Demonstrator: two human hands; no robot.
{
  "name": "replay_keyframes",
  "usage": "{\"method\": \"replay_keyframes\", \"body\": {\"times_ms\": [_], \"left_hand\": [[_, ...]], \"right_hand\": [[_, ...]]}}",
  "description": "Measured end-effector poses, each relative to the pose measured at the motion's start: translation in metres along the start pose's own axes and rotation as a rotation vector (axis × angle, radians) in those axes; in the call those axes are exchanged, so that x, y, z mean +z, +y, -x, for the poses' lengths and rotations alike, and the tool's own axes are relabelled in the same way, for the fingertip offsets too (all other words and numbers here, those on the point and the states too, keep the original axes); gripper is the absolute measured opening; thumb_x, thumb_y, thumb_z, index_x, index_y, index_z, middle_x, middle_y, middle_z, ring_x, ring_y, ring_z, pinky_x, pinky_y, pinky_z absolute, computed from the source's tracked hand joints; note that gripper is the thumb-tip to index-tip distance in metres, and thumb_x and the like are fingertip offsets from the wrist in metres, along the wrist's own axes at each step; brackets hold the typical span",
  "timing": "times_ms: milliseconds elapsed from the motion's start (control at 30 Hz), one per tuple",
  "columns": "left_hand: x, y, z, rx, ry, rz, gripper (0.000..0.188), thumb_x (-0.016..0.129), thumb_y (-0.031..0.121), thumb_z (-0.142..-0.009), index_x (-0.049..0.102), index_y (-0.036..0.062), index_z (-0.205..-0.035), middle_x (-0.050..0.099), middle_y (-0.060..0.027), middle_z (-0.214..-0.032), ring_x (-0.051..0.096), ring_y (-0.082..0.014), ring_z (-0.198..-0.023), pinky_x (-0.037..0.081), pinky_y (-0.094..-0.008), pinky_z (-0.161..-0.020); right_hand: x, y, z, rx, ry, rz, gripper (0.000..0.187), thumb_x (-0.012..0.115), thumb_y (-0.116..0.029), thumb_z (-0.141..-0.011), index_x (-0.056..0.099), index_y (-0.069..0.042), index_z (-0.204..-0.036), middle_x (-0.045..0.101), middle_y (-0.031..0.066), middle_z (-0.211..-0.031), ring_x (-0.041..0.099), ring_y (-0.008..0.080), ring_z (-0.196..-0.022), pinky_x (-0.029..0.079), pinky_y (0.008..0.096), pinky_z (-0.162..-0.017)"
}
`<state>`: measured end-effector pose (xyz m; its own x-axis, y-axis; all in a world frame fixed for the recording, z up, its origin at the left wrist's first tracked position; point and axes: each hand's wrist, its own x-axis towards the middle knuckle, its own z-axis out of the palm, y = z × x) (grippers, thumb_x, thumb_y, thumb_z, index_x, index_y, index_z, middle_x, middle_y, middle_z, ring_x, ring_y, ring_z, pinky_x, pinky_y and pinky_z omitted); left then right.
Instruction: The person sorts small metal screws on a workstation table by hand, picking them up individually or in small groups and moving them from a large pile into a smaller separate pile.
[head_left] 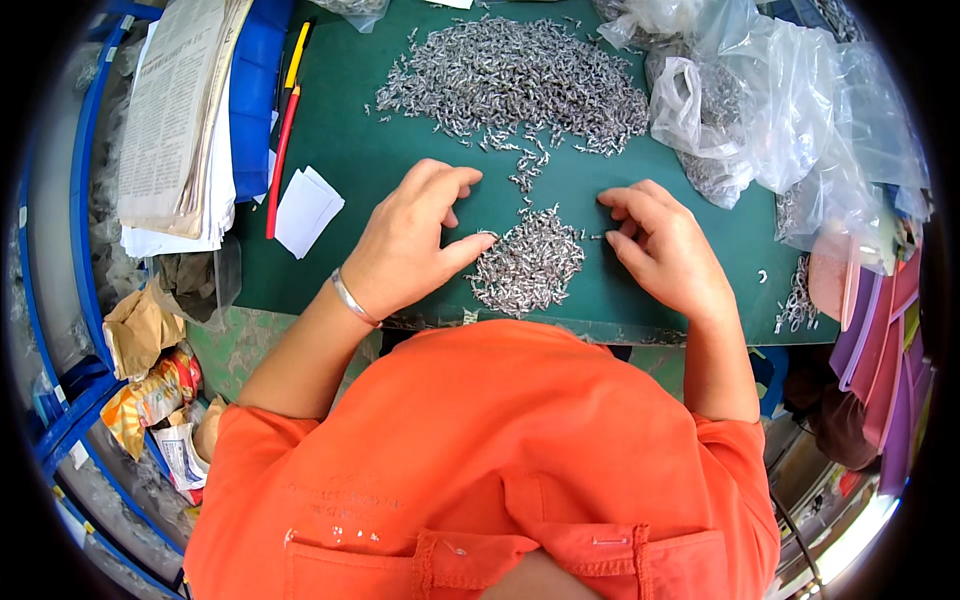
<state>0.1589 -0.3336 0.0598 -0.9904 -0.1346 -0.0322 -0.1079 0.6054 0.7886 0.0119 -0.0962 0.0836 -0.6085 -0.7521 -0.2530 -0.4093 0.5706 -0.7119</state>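
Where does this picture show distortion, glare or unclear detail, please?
Head view: the blue shelf frame bends near the left rim; a white strip glares at lower right; clear plastic bags catch pale highlights; single pieces are hard to separate in the larger metal heap.

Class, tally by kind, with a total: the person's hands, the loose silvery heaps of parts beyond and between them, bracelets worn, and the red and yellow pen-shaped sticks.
Hands: 2 (left hand, right hand)
Silvery heaps: 2 (large heap, small heap)
Bracelets: 1 (silvery bracelet, left wrist)
Red pen-shaped stick: 1
Yellow pen-shaped stick: 1
Total: 7
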Motion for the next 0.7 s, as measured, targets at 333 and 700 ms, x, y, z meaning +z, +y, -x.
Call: {"method": "replay_keyframes", "body": {"times_ms": [333, 700], "left_hand": [[0.017, 0.007, -0.006, 0.142, -0.179, 0.232, 0.036, 0.074, 0.001, -0.083, 0.064, -0.0007, -0.118, 0.063, -0.0104, -0.109, 0.069, -0.0191, -0.084, 0.056, -0.0308, -0.074], [0.005, -0.020, -0.026, 0.117, 0.023, 0.006, 0.043, 0.065, -0.001, -0.082, 0.061, 0.0014, -0.125, 0.060, -0.0171, -0.119, 0.056, -0.0372, -0.113, 0.044, -0.0432, -0.100]], "right_hand": [[0.023, -0.017, -0.010, -0.275, -0.164, -0.194, 0.032, 0.054, 0.012, -0.083, 0.067, 0.002, -0.111, 0.064, 0.0172, -0.104, 0.064, 0.0360, -0.093, 0.053, 0.0382, -0.082], [0.032, -0.005, -0.047, -0.473, 0.216, 0.070, 0.038, 0.057, 0.012, -0.074, 0.068, 0.001, -0.109, 0.065, 0.0163, -0.110, 0.060, 0.0375, -0.104, 0.050, 0.0433, -0.093]]}}
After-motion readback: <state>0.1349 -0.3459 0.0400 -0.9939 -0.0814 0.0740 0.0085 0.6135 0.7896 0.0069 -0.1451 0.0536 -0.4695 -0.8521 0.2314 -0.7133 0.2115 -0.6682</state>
